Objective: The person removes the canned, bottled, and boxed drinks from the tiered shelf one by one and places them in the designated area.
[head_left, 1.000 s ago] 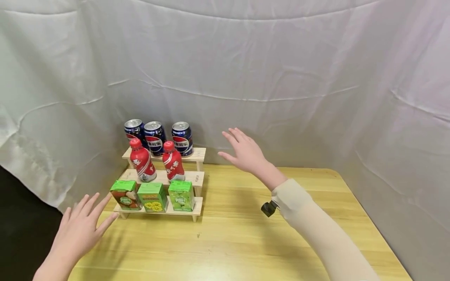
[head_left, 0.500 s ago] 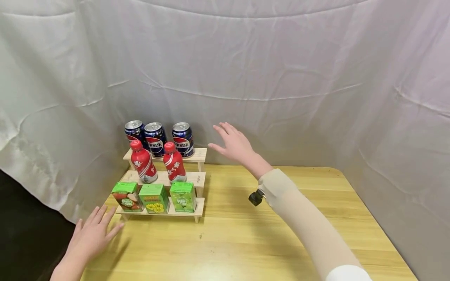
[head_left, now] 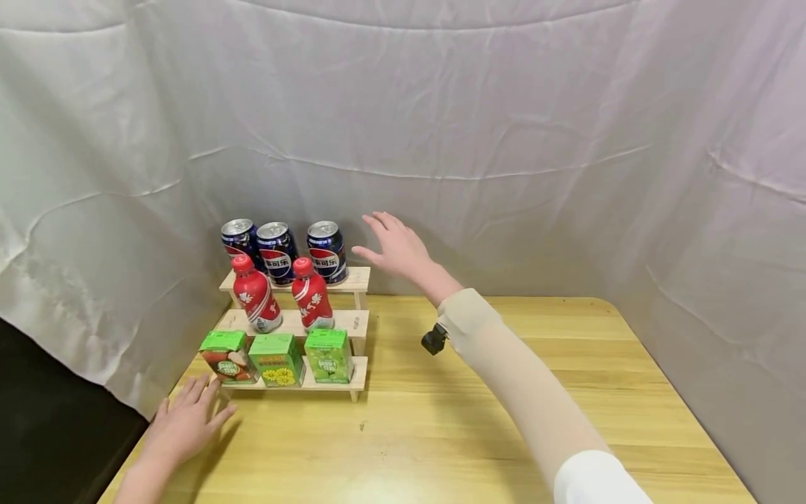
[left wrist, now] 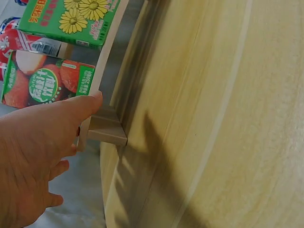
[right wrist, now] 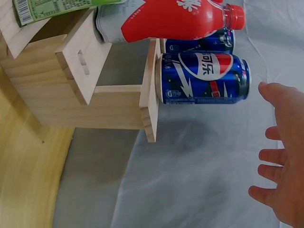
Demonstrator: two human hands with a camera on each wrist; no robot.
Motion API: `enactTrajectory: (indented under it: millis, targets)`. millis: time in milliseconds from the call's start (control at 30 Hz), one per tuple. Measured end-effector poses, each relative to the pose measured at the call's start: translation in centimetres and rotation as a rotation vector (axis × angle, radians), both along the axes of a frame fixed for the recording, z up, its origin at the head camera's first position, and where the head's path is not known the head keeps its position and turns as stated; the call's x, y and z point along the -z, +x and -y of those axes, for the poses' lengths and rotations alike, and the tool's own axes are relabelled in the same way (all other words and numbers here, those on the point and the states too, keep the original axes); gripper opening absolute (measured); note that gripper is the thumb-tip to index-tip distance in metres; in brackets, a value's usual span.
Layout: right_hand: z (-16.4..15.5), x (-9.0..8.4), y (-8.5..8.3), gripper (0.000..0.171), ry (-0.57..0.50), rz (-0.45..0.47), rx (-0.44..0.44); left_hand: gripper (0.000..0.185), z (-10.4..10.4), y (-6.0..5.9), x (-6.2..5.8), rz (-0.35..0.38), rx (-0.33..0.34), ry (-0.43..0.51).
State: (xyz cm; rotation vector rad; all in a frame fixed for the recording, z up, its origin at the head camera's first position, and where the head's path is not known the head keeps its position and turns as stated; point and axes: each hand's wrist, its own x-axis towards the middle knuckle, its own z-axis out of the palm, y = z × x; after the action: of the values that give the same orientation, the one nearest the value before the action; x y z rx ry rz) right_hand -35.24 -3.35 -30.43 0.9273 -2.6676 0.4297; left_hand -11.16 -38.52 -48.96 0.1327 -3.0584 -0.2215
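A three-step wooden rack bears blue cola cans on top, two red bottles in the middle and green-topped drink cartons on the lowest step. My left hand is beside the rack's lower left end, nearest the carton with red fruit. In the left wrist view its thumb lies close to that carton's bottom edge; whether it touches, I cannot tell. My right hand hovers right of the rightmost can, apart from it, fingers extended. Neither hand holds anything.
The rack stands at the back left of a wooden table. Grey-white cloth hangs behind and along both sides. A small black device is at my right wrist. Black fabric lies at the left.
My right hand has moved left towards the rightmost can. The left hand has moved right and down, closer to the rack's lower left end. Cans, bottles and cartons keep their places.
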Motion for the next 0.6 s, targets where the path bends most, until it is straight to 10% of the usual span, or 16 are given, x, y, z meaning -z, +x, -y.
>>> enactTrajectory:
  millis: [600]
  targets:
    - [5.2, 0.9, -0.7, 0.078, 0.069, -0.002, -0.041, 0.091, 0.2, -0.4, 1.0, -0.061, 0.045, -0.027]
